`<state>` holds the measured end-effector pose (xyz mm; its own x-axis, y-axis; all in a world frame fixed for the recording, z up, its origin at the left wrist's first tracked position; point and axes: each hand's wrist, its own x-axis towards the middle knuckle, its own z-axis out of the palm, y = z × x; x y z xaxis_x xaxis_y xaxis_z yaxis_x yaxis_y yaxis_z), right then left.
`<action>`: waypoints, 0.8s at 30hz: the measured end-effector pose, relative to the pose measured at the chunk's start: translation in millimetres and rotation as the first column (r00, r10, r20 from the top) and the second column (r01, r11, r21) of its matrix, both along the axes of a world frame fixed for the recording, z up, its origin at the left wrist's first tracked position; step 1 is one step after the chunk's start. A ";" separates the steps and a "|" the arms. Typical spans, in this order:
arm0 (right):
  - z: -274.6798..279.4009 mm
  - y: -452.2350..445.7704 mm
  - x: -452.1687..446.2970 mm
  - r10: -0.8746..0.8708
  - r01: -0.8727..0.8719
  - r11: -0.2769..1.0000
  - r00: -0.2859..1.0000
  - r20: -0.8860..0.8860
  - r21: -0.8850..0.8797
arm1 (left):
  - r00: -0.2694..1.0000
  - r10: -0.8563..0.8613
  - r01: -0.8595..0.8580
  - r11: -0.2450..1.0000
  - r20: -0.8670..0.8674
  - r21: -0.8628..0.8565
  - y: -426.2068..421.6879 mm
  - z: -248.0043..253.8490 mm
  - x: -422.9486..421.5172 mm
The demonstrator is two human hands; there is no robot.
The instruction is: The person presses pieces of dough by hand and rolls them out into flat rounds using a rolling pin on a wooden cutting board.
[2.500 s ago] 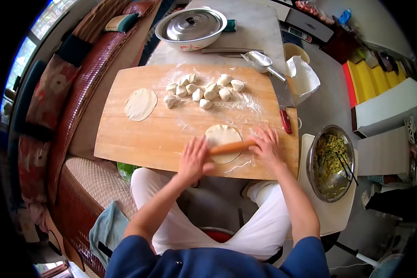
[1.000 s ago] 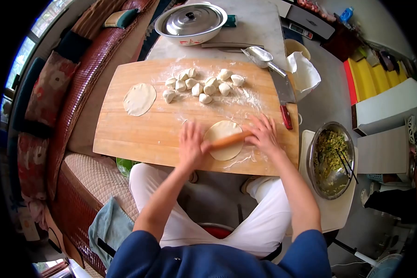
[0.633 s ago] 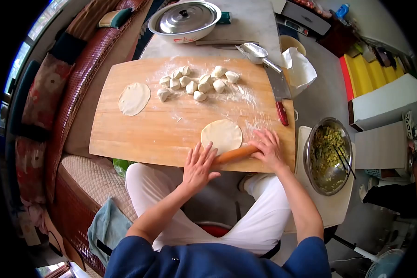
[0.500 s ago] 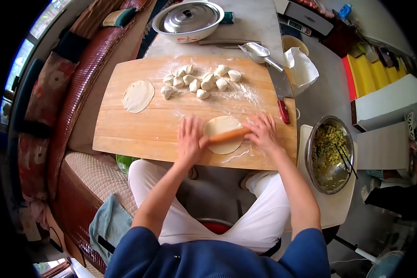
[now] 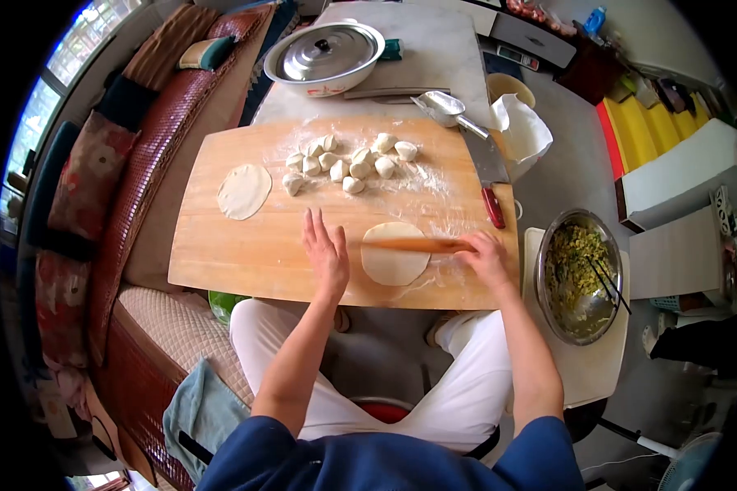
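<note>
Across the floured board [image 5: 221,255], the left hand [image 5: 328,260] opens away from the rolling pin [image 5: 418,245], which the right hand [image 5: 486,259] alone grips, so two-handed rolling seems paused.

My right hand [image 5: 485,255] grips one end of the rolling pin [image 5: 413,245], blurred over a flat dough round [image 5: 395,268] on the board [image 5: 262,254]. My left hand [image 5: 326,258], fingers straight, is just beside the pin's other end. Dough lumps [image 5: 360,168] lie beyond.
</note>
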<state>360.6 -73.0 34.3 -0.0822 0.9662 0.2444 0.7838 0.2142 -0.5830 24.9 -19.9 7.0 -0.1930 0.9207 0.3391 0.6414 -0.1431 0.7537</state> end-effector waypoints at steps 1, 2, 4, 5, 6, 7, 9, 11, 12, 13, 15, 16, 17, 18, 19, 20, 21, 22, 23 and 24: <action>-20.8 2.1 12.1 -0.083 0.089 0.995 0.987 -0.140 0.038 | 0.992 -0.049 0.044 0.998 -0.116 -0.046 0.8 -4.9 9.0; -32.4 2.6 18.7 -0.158 0.182 0.981 0.947 -0.280 0.062 | 0.968 -0.102 0.082 0.992 -0.228 -0.097 -2.9 -10.6 26.6; -32.0 -2.6 19.6 -0.289 0.309 0.949 0.935 -0.204 0.070 | 0.893 -0.226 0.164 0.969 -0.390 -0.186 -16.8 -10.5 64.2; -37.7 -3.6 19.3 -0.338 0.356 0.932 0.920 -0.200 0.063 | 0.848 -0.292 0.212 0.952 -0.442 -0.222 -25.8 -2.0 83.7; -37.5 -3.8 18.7 -0.384 0.402 0.914 0.902 -0.196 0.057 | 0.796 -0.355 0.255 0.931 -0.490 -0.260 -30.2 4.1 93.7; -35.6 -5.8 21.5 -0.382 0.392 0.920 0.909 -0.168 0.030 | 0.753 -0.443 0.348 0.896 -0.486 -0.276 -30.8 9.3 93.9; -27.4 -9.5 27.8 -0.358 0.366 0.930 0.924 -0.134 0.040 | 0.646 -0.596 0.514 0.802 -0.477 -0.305 -25.2 16.8 85.0; -20.9 -14.4 32.7 -0.296 0.299 0.953 0.953 -0.063 0.052 | 0.439 -0.680 0.676 0.681 -0.587 -0.283 -7.4 14.2 55.6; -18.7 -17.2 38.0 -0.247 0.247 0.967 0.969 -0.004 0.061 | 0.324 -0.697 0.746 0.604 -0.640 -0.281 1.3 13.7 37.7; -16.6 -19.0 41.4 -0.198 0.194 0.979 0.979 0.056 0.066 | 0.306 -0.711 0.767 0.578 -0.632 -0.278 4.5 16.9 20.7; -12.0 -25.1 36.7 -0.054 0.051 0.998 0.995 0.083 0.038 | 0.470 -0.670 0.708 0.675 -0.575 -0.208 -7.5 32.0 -8.8; -12.3 -28.1 31.0 0.022 -0.024 1.000 0.995 0.093 0.019 | 0.546 -0.641 0.668 0.722 -0.539 -0.182 -19.2 33.7 -19.5; -12.8 -28.0 23.7 0.112 -0.111 0.994 0.991 0.072 -0.016 | 0.562 -0.615 0.625 0.754 -0.552 -0.204 -33.0 27.7 -25.5; -15.6 -22.8 15.8 0.131 -0.130 0.991 0.988 0.077 -0.018 | 0.580 -0.587 0.579 0.785 -0.565 -0.221 -47.1 21.4 -30.0; -19.2 -16.8 6.7 0.151 -0.149 0.989 0.985 0.083 -0.020 | 0.555 -0.643 0.556 0.759 -0.527 -0.340 -62.3 29.1 -25.8; -21.9 -10.4 -1.6 0.170 -0.169 0.985 0.981 0.089 -0.021 | 0.576 -0.636 0.534 0.768 -0.513 -0.353 -59.8 24.1 -22.4; -19.7 3.5 -7.4 0.121 -0.110 0.992 0.975 0.185 -0.068 | 0.598 -0.628 0.511 0.778 -0.498 -0.366 -55.2 15.8 -19.7; -18.5 23.7 -10.8 0.093 -0.088 0.996 0.971 0.222 -0.031 | 0.619 -0.619 0.488 0.785 -0.483 -0.381 -49.3 7.2 -17.1; -19.9 42.9 -14.6 0.065 -0.067 0.998 0.965 0.254 -0.001 | 0.643 -0.538 0.404 0.843 -0.545 -0.355 -28.8 1.2 -12.4; -22.4 57.3 -18.8 0.036 -0.048 0.998 0.958 0.285 0.034 | 0.681 -0.479 0.358 0.877 -0.554 -0.319 -6.2 1.3 -8.9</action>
